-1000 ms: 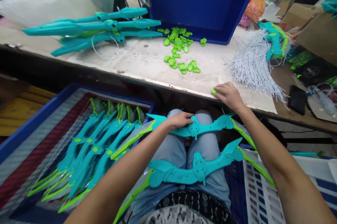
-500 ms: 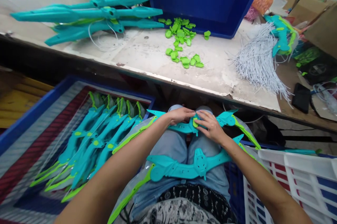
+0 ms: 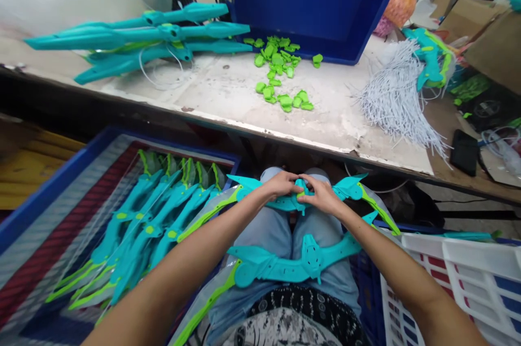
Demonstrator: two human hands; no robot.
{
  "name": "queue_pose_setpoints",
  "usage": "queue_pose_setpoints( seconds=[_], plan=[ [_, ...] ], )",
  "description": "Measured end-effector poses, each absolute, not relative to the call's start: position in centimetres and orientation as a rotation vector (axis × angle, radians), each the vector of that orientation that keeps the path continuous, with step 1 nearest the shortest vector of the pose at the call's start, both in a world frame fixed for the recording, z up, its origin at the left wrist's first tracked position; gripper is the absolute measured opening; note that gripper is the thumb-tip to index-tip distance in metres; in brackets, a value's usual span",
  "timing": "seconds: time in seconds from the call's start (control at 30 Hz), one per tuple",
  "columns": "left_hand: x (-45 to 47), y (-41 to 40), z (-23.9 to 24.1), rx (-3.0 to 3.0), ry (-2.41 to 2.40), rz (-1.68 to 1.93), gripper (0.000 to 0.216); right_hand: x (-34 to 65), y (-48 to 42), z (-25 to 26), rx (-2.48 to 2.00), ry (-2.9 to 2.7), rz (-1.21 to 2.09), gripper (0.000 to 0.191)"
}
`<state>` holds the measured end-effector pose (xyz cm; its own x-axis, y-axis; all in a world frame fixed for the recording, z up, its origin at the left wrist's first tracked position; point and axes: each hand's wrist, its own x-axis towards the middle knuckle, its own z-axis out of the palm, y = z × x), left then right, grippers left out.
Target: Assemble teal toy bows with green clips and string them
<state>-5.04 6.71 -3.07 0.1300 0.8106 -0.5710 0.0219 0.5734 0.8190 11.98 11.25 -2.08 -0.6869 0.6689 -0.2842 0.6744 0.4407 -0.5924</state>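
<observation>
Across my knees lies a turquoise bow-shaped plastic piece point(image 3: 345, 187) with green end strips. My left hand point(image 3: 281, 183) grips it just left of its raised centre, fingers curled. My right hand point(image 3: 322, 195) closes on that centre from the right, thumb and fingertips around a small green plastic cap point(image 3: 300, 193). My fingers partly hide the cap, so I cannot tell how firmly it sits. Nearer my waist, a second turquoise bow-shaped piece point(image 3: 277, 269) rests on my lap, its centre showing bare turquoise with small holes.
Several loose green caps point(image 3: 277, 58) lie on the worktable point(image 3: 228, 97) before a blue bin point(image 3: 301, 4). Stacked turquoise pieces point(image 3: 122, 37) are at left, white strings point(image 3: 393, 91) at right. A blue-rimmed crate point(image 3: 52, 183) holds several assembled pieces; a white basket point(image 3: 451, 259) stands right.
My hands have drawn closer together at the piece's centre. The right hand's fingers, more spread before, are now curled around the green cap area. The view has tilted slightly.
</observation>
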Motion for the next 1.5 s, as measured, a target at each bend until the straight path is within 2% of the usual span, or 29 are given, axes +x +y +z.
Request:
queue_pose_setpoints(
  seconds=[0.13,0.17,0.23,0.3,0.37,0.43,0.5,0.67,0.8,0.9,1.0,1.17,1.27,1.43,1.5],
  plan=[
    [-5.0,6.8,-2.9,0.914,1.370,0.644,0.030,11.9,11.1,-1.9,1.118,2.740,-1.017,0.065],
    [-4.9,6.6,-2.9,0.990,1.405,0.650,0.034,11.8,11.3,-1.6,1.067,2.785,-0.974,0.061],
    [-4.3,5.8,-2.9,1.200,1.560,0.716,0.041,11.3,12.5,-0.5,0.989,2.931,-0.879,0.041],
    [-3.4,4.3,-3.0,1.468,1.763,0.811,0.037,10.0,14.9,1.2,1.052,3.147,-0.717,0.023],
    [-2.4,2.3,-3.4,1.766,1.869,0.855,0.032,8.0,18.5,3.0,1.244,3.324,-0.434,0.027],
    [-1.5,0.6,-4.0,2.028,1.856,0.757,0.044,5.6,22.2,4.2,1.356,3.345,-0.176,0.024],
    [-1.1,-0.3,-4.5,2.181,1.848,0.556,0.061,3.5,25.2,4.7,1.375,3.270,-0.087,0.023],
    [-2.3,1.3,-2.7,2.147,1.803,0.135,0.053,2.6,27.1,5.1,1.459,3.117,-0.114,0.021],
    [-4.5,4.1,0.1,1.939,1.564,0.161,0.041,6.1,27.0,6.7,1.286,3.009,-0.471,0.021],
    [-5.8,6.3,0.7,1.733,1.349,0.121,0.031,8.6,27.4,7.7,1.085,2.918,-0.583,0.019],
    [-6.3,8.0,-0.1,1.592,1.253,0.136,0.037,9.8,27.0,7.3,1.170,2.937,-0.516,0.020],
    [-6.5,9.0,-0.9,1.473,1.196,0.168,0.036,10.4,24.9,5.1,1.408,3.110,-0.209,0.028],
    [-6.8,9.0,-0.7,1.438,1.115,0.178,0.039,11.0,23.0,4.4,1.322,3.246,-0.147,0.021],
    [-7.1,9.2,-1.0,1.409,1.082,0.222,0.040,13.5,14.2,2.4,0.953,3.547,-0.472,0.026],
    [-7.2,9.2,-1.2,1.423,1.083,0.242,0.041,14.7,10.0,0.7,0.809,3.560,-0.437,0.023]
  ],
)
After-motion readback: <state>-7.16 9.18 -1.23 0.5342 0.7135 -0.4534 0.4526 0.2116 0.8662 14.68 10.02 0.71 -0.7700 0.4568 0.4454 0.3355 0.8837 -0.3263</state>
